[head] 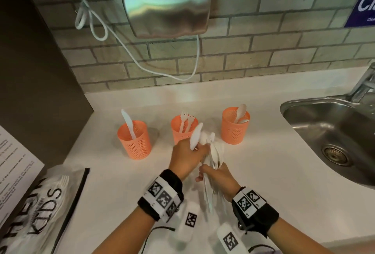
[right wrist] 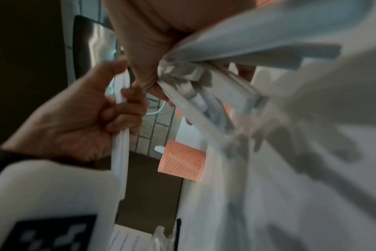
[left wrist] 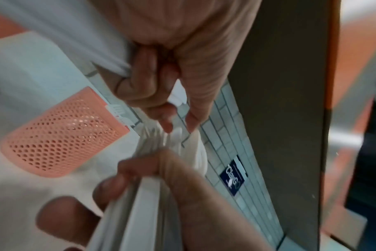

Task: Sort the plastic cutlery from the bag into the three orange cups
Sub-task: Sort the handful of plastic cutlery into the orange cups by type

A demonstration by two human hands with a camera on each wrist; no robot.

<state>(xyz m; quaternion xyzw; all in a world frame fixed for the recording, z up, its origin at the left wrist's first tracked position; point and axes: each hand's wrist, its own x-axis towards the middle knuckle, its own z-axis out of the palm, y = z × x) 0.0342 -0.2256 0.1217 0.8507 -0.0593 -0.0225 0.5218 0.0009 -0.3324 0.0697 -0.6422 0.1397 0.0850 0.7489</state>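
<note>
While 3 cups (head: 235, 125) hold 5 pieces, we pinch a knife (head: 196, 136) left-handed (head: 185, 159); our right grip (head: 218, 178) clasps the unsorted bundle (head: 213, 164).

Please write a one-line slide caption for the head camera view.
Left hand pulls a plastic knife from the cutlery bundle in the right hand.

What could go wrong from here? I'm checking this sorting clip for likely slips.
The right hand grips a loose bundle of cutlery in mid-air, so pieces could slide out onto the counter. The left hand pulls a knife out right in front of the middle cup, which might get knocked. The sink is near; dropped pieces could land there.
</note>
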